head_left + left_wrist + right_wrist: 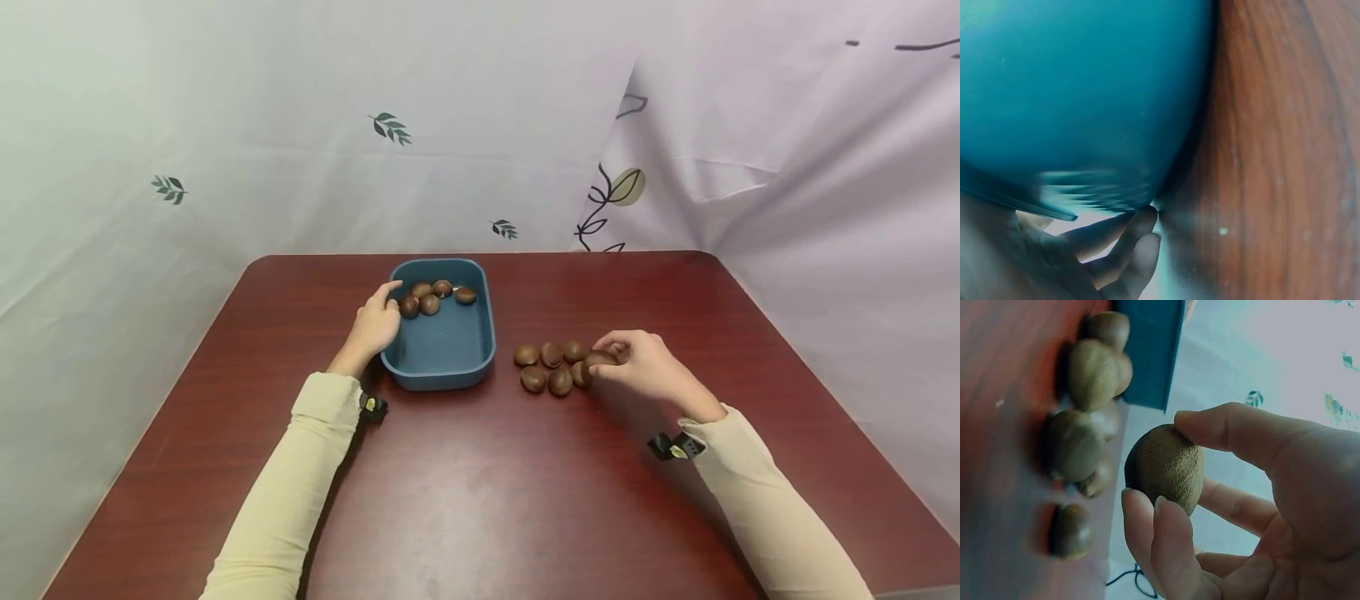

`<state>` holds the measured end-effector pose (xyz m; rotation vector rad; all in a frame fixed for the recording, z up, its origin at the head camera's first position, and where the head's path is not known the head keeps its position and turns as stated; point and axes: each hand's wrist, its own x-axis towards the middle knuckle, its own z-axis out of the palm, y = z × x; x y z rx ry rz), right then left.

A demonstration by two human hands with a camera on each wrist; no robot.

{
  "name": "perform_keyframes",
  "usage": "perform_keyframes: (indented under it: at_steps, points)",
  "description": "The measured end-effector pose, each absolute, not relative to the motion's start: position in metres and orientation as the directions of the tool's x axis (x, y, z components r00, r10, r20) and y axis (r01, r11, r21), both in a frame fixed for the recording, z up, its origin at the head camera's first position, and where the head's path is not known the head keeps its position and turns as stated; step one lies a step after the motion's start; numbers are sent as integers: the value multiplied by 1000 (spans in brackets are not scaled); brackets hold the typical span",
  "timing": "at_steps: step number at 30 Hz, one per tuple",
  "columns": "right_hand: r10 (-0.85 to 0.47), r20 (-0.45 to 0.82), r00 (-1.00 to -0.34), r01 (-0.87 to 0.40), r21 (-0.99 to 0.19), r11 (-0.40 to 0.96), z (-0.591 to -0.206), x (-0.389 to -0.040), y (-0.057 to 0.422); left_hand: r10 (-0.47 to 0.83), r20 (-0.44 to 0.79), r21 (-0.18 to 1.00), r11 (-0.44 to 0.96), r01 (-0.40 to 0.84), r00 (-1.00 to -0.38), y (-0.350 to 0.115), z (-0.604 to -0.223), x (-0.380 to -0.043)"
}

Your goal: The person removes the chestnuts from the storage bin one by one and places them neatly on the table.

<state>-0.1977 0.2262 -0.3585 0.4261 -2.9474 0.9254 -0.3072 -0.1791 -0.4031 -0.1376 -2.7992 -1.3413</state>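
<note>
My right hand [651,371] pinches a brown chestnut [1166,465] between thumb and fingertips, its rough pale patch toward the wrist camera. Beside and below it, several more chestnuts [551,355] lie grouped on the table, right of the blue tub [438,382]. At the tub's left side, my left hand [377,323] grips the rim, with thumb and index finger at the top edge. In the left wrist view the other fingers [1141,256] lie against the tub's outer wall. Several chestnuts [429,304] sit inside the tub, toward its far end.
The dark red wooden table [465,492] has rounded far corners. A pale cloth [315,125] with leaf prints hangs behind it and along both sides. Black straps with small devices [372,407] are worn on both wrists, over light sleeves.
</note>
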Motion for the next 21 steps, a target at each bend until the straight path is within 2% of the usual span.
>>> perform_keyframes:
  at_steps: [10, 21]
  points:
    - [-241, 39, -970, -225, -533, 816, -371, -196, 240, 62, 74, 779, 620, 96, -995, -181, -401, -308]
    - [-226, -28, -974, -162, -616, 771, -386, -201, 245, 59, 81, 776, 623, 100, -995, -179, -403, -308]
